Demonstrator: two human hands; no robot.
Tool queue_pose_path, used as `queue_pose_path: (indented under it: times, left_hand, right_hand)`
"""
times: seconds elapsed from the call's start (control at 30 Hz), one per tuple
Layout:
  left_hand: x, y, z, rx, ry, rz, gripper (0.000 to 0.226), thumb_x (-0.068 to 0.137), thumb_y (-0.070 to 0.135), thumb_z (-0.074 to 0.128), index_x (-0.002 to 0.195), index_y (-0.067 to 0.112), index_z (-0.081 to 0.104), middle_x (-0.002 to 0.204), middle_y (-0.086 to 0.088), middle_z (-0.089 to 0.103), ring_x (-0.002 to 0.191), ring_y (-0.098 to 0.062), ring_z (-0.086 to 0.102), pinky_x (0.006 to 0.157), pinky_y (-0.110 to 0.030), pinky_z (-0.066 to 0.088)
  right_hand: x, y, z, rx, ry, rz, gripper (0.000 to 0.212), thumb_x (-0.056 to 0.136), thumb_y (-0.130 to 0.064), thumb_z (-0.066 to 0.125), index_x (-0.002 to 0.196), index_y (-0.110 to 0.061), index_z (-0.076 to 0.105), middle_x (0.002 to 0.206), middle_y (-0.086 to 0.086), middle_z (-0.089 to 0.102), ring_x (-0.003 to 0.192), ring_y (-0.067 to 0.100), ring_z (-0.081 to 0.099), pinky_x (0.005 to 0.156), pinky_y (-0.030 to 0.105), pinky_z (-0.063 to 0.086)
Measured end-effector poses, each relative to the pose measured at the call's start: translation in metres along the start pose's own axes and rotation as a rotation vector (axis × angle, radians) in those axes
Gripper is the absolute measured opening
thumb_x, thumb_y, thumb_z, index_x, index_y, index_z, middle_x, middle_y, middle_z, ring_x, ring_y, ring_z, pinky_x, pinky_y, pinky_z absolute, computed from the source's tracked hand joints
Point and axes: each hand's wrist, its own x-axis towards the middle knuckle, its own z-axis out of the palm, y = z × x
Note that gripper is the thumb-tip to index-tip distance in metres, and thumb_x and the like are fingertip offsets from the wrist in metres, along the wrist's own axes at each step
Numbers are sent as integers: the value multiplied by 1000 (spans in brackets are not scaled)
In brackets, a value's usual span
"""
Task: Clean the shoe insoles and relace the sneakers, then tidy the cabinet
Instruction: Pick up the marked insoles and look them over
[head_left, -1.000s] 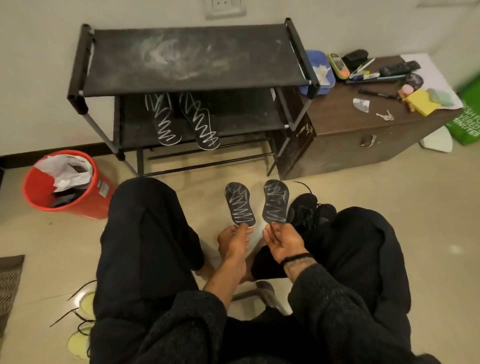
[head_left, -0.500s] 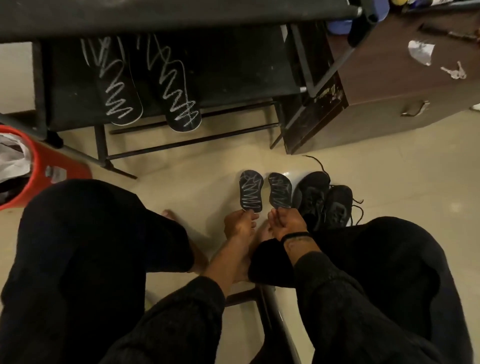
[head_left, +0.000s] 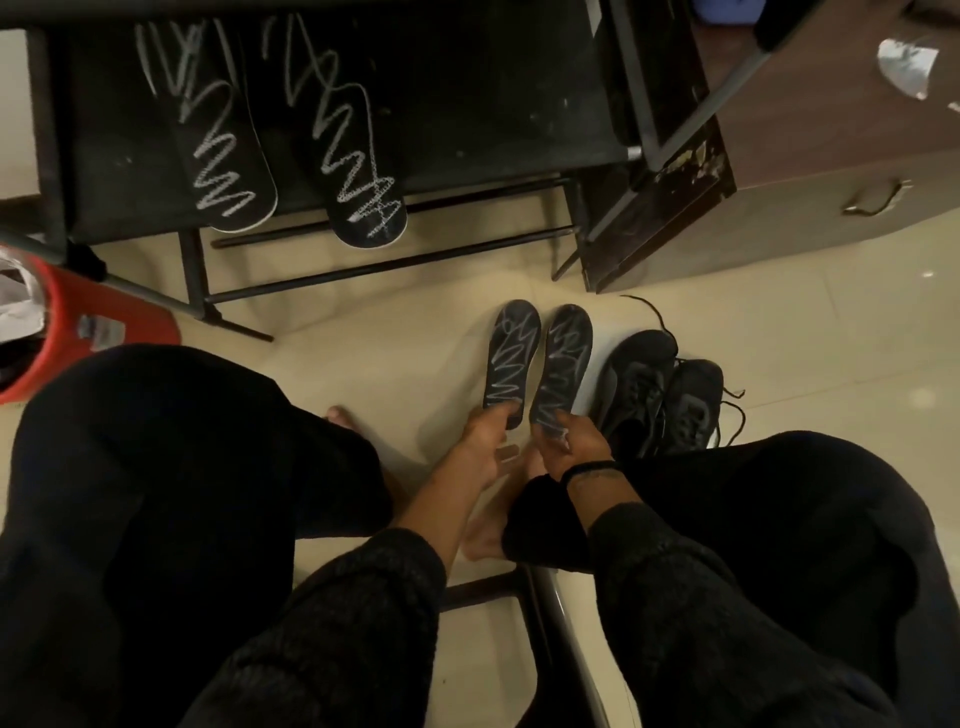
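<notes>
Two dark insoles with pale zigzag marks are low over the cream floor between my knees. My left hand pinches the heel of the left insole. My right hand pinches the heel of the right insole. Just right of them a pair of black sneakers sits on the floor with loose laces. Two larger insoles with the same zigzag marks lie on the lower shelf of the black shoe rack, their ends hanging over its front edge.
A red bucket with crumpled paper stands at the left by the rack's leg. A brown wooden cabinet with a drawer handle stands at the right of the rack. My dark-trousered legs fill the lower view, and a metal chair rail runs under me.
The view has tilted down and closer to the floor. Both hands have lowered the two insoles and brought them side by side next to the sneakers.
</notes>
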Motion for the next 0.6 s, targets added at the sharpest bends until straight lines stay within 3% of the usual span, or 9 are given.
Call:
queue_pose_path:
  times: [0.07, 0.13, 0.2, 0.27, 0.43, 0.53, 0.6]
  left_hand:
    - [-9, 5, -2, -67, -37, -36, 25, 93, 42, 66, 107, 22, 60, 113, -2, 54, 110, -32, 52, 87, -43, 53]
    - [-15, 10, -6, -84, -55, -3, 42, 93, 46, 64, 125, 19, 59, 127, -3, 54, 113, -30, 54, 86, -43, 52]
    - [-24, 19, -11, -135, -28, 46, 44, 96, 44, 61, 128, 14, 61, 127, -3, 62, 111, -25, 59, 87, -40, 51]
    - [-42, 34, -20, -261, 19, 135, 28, 101, 35, 54, 116, 13, 63, 110, -3, 70, 98, -21, 64, 83, -36, 52]
    - [-102, 79, -66, -539, 113, 442, 23, 101, 27, 51, 119, 17, 63, 110, -5, 72, 102, -22, 68, 88, -36, 55]
    - [-140, 103, -101, -643, 144, 567, 16, 98, 32, 56, 107, 23, 65, 114, -3, 71, 105, -22, 68, 93, -38, 55]
    - [-161, 115, -121, -700, 147, 616, 25, 96, 40, 59, 114, 24, 64, 116, -1, 70, 106, -21, 68, 95, -40, 54]
  right_hand:
    - [-4, 0, 2, -19, -40, 3, 21, 102, -6, 50, 122, -3, 54, 120, 15, 52, 104, 24, 59, 86, 32, 58]
    - [-12, -3, 7, -51, -64, -11, 28, 101, -7, 53, 126, 4, 55, 120, 17, 57, 100, 24, 61, 71, 29, 61]
    - [-32, -9, 20, -91, -118, -31, 22, 100, -9, 55, 119, 2, 59, 110, 17, 63, 91, 23, 63, 82, 31, 58]
    - [-55, -16, 38, -143, -176, -83, 19, 99, -11, 58, 115, -1, 60, 103, 13, 66, 93, 23, 65, 96, 35, 54]
    - [-117, -25, 98, -256, -443, -149, 23, 98, -17, 62, 119, -8, 61, 123, 14, 64, 113, 24, 63, 88, 33, 54]
    - [-154, -21, 132, -295, -555, -199, 21, 93, -20, 70, 112, -11, 66, 119, 15, 68, 111, 26, 66, 87, 35, 57]
    - [-174, -14, 151, -337, -598, -239, 28, 89, -21, 75, 112, -9, 66, 114, 14, 70, 108, 26, 68, 91, 37, 57]
